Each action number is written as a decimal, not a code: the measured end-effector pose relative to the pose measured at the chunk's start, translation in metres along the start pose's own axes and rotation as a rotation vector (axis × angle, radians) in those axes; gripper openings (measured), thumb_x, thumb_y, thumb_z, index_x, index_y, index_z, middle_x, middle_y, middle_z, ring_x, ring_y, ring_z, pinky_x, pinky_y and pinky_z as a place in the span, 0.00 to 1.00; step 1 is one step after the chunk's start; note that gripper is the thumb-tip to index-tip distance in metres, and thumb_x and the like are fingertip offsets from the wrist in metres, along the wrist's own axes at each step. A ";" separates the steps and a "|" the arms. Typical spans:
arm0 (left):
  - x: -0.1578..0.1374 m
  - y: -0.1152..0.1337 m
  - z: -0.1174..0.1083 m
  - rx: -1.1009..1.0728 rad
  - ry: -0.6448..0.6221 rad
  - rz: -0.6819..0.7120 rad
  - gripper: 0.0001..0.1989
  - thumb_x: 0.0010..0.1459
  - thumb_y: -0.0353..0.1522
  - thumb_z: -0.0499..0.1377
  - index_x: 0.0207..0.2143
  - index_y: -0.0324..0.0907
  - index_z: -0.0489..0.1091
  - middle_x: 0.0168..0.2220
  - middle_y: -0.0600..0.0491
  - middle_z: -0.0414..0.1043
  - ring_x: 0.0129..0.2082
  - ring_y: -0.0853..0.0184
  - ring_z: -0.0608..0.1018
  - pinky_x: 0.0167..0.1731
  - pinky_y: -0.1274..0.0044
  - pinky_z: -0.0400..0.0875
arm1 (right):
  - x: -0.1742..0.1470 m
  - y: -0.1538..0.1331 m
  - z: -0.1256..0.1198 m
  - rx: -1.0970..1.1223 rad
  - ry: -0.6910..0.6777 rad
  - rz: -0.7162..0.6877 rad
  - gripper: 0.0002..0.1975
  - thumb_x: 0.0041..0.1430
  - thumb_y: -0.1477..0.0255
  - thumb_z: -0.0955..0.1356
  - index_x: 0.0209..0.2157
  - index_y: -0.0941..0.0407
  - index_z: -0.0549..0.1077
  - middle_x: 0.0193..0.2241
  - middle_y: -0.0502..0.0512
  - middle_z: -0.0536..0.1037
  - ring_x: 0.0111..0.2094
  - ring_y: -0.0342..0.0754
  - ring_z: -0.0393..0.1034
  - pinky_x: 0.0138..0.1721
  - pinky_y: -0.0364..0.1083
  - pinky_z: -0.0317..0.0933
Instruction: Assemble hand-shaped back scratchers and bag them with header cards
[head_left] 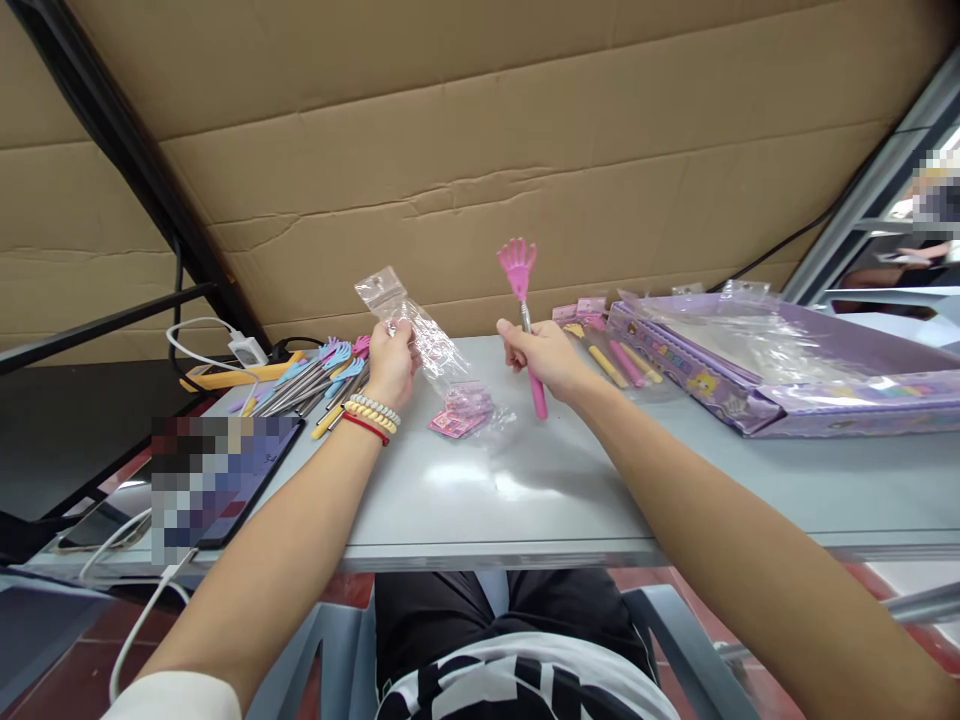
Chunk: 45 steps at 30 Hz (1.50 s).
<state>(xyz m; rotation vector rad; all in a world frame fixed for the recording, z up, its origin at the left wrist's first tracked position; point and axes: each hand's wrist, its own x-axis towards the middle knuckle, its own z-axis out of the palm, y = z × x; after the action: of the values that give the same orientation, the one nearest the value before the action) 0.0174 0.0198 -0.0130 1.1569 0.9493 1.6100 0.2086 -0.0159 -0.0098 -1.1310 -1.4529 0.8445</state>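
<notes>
Pinched in my left hand (392, 360) is a clear plastic bag (435, 340), its hanger-hole end standing up above the fingers. My right hand (546, 355) grips a pink hand-shaped back scratcher (519, 268) by the shaft, upright, with its pink handle below the palm. Between the hands lie pink printed cards (461, 408) and some crumpled clear film. A pile of loose back scratchers (322, 375) in blue, pink and yellow rests beside my left hand. To the right of my right hand are bagged back scratchers (616, 355) with yellow and pink handles.
A purple printed box (739, 400) holding clear bags (795, 345) stands at the right. At the left are a tablet (255, 490), white cables (124, 545) and a white charger (247, 348). A cardboard sheet (480, 150) rises behind the grey table (480, 510).
</notes>
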 end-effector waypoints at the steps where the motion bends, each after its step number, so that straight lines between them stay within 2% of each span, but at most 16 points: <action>1: 0.002 0.000 0.000 -0.048 0.024 0.008 0.06 0.56 0.33 0.54 0.33 0.44 0.57 0.27 0.58 0.66 0.22 0.73 0.71 0.25 0.78 0.69 | -0.002 -0.001 0.000 -0.007 -0.077 0.023 0.25 0.49 0.52 0.69 0.15 0.56 0.62 0.16 0.51 0.65 0.19 0.41 0.60 0.21 0.43 0.57; 4: 0.004 0.001 -0.002 -0.173 0.064 0.014 0.07 0.57 0.33 0.55 0.34 0.45 0.56 0.32 0.55 0.70 0.25 0.71 0.74 0.28 0.77 0.70 | -0.008 -0.003 0.003 -0.078 -0.271 0.074 0.21 0.41 0.63 0.74 0.14 0.55 0.59 0.16 0.49 0.65 0.18 0.40 0.58 0.18 0.42 0.54; 7: 0.003 0.003 -0.003 -0.197 0.042 0.024 0.09 0.56 0.37 0.56 0.34 0.44 0.58 0.33 0.54 0.72 0.28 0.71 0.76 0.29 0.77 0.71 | -0.011 -0.003 0.006 -0.065 -0.297 0.065 0.23 0.37 0.74 0.73 0.13 0.54 0.51 0.11 0.43 0.55 0.16 0.38 0.53 0.17 0.41 0.46; 9: -0.002 0.006 -0.003 -0.170 -0.098 -0.027 0.13 0.52 0.40 0.60 0.33 0.43 0.61 0.33 0.53 0.73 0.30 0.69 0.76 0.30 0.76 0.71 | -0.011 -0.003 0.007 0.018 -0.245 0.038 0.23 0.37 0.76 0.72 0.13 0.54 0.50 0.11 0.41 0.53 0.17 0.38 0.54 0.18 0.40 0.45; 12: -0.013 0.005 0.000 -0.020 -0.437 -0.174 0.17 0.44 0.39 0.66 0.32 0.39 0.66 0.30 0.52 0.73 0.29 0.68 0.76 0.31 0.75 0.71 | -0.010 -0.004 0.006 0.085 -0.174 -0.005 0.22 0.38 0.74 0.72 0.14 0.54 0.50 0.11 0.41 0.55 0.17 0.38 0.56 0.19 0.40 0.46; 13: -0.016 0.003 0.002 0.034 -0.512 -0.195 0.17 0.42 0.38 0.67 0.31 0.38 0.68 0.29 0.52 0.73 0.28 0.69 0.75 0.30 0.75 0.71 | -0.009 -0.004 0.005 0.080 -0.154 -0.015 0.22 0.38 0.74 0.72 0.14 0.54 0.51 0.11 0.41 0.55 0.17 0.38 0.56 0.19 0.40 0.46; 15: -0.020 0.000 0.005 0.100 -0.561 -0.192 0.17 0.39 0.37 0.69 0.28 0.36 0.69 0.26 0.53 0.72 0.26 0.70 0.74 0.29 0.75 0.70 | -0.009 -0.004 0.004 0.060 -0.140 -0.017 0.22 0.38 0.73 0.72 0.14 0.54 0.52 0.11 0.41 0.54 0.17 0.38 0.57 0.19 0.40 0.46; 18: -0.019 -0.003 0.005 0.099 -0.456 -0.153 0.17 0.39 0.37 0.69 0.27 0.35 0.69 0.23 0.55 0.70 0.23 0.72 0.72 0.28 0.75 0.70 | -0.009 -0.005 0.003 0.051 -0.180 0.011 0.23 0.37 0.72 0.73 0.14 0.54 0.51 0.11 0.42 0.56 0.18 0.40 0.61 0.19 0.40 0.47; 21: -0.015 -0.001 0.001 0.063 -0.341 -0.115 0.16 0.39 0.36 0.69 0.27 0.36 0.69 0.22 0.55 0.70 0.23 0.73 0.72 0.27 0.76 0.70 | -0.010 -0.006 0.003 0.038 -0.211 0.027 0.24 0.37 0.72 0.73 0.15 0.54 0.50 0.12 0.44 0.60 0.17 0.40 0.60 0.18 0.40 0.47; 23: -0.013 0.000 0.000 0.028 -0.345 -0.119 0.16 0.39 0.36 0.69 0.27 0.36 0.69 0.23 0.54 0.71 0.24 0.72 0.73 0.28 0.76 0.70 | -0.010 -0.006 0.003 0.017 -0.206 0.030 0.23 0.38 0.71 0.73 0.15 0.54 0.50 0.11 0.43 0.59 0.16 0.39 0.58 0.18 0.40 0.46; 26: -0.015 -0.001 0.001 0.005 -0.424 -0.187 0.18 0.38 0.35 0.70 0.30 0.36 0.70 0.25 0.53 0.73 0.26 0.71 0.74 0.27 0.77 0.70 | -0.010 -0.004 0.005 -0.020 -0.207 0.031 0.23 0.40 0.70 0.72 0.15 0.53 0.50 0.10 0.42 0.55 0.15 0.39 0.55 0.18 0.41 0.45; 29: -0.015 -0.003 0.004 0.027 -0.382 -0.198 0.18 0.36 0.33 0.71 0.29 0.35 0.71 0.23 0.54 0.71 0.23 0.72 0.73 0.26 0.77 0.70 | -0.009 -0.003 0.005 -0.190 -0.176 0.009 0.22 0.46 0.64 0.70 0.16 0.53 0.52 0.12 0.44 0.57 0.16 0.39 0.53 0.19 0.42 0.44; 34: -0.007 0.000 -0.002 -0.049 -0.138 -0.126 0.14 0.38 0.31 0.70 0.22 0.35 0.67 0.20 0.57 0.68 0.22 0.74 0.72 0.26 0.79 0.70 | -0.009 -0.005 -0.002 -0.594 -0.013 -0.158 0.25 0.51 0.48 0.64 0.18 0.54 0.56 0.16 0.48 0.60 0.19 0.41 0.51 0.22 0.44 0.42; 38: -0.001 0.004 -0.006 -0.197 -0.022 -0.117 0.13 0.41 0.29 0.69 0.23 0.36 0.66 0.22 0.57 0.69 0.23 0.75 0.73 0.28 0.79 0.72 | -0.008 -0.004 -0.009 -0.741 -0.076 -0.202 0.26 0.60 0.50 0.55 0.19 0.55 0.55 0.17 0.49 0.60 0.20 0.42 0.52 0.24 0.44 0.42; 41: -0.001 0.005 -0.007 -0.246 -0.015 -0.132 0.10 0.43 0.27 0.68 0.24 0.36 0.67 0.23 0.56 0.71 0.23 0.75 0.74 0.28 0.79 0.73 | -0.006 0.001 -0.013 -0.829 -0.110 -0.206 0.26 0.60 0.51 0.56 0.18 0.55 0.55 0.16 0.48 0.59 0.20 0.42 0.50 0.24 0.44 0.41; 45: 0.000 0.006 -0.007 -0.260 -0.036 -0.148 0.08 0.45 0.27 0.67 0.25 0.36 0.69 0.24 0.54 0.73 0.24 0.74 0.76 0.29 0.80 0.73 | -0.002 0.006 -0.016 -0.830 -0.092 -0.204 0.26 0.59 0.50 0.56 0.17 0.55 0.54 0.15 0.48 0.57 0.20 0.41 0.48 0.24 0.44 0.41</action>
<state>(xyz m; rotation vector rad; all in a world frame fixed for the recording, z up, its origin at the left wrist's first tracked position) 0.0090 0.0174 -0.0094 0.9130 0.7577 1.5357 0.2254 -0.0174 -0.0127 -1.5076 -2.0347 0.1208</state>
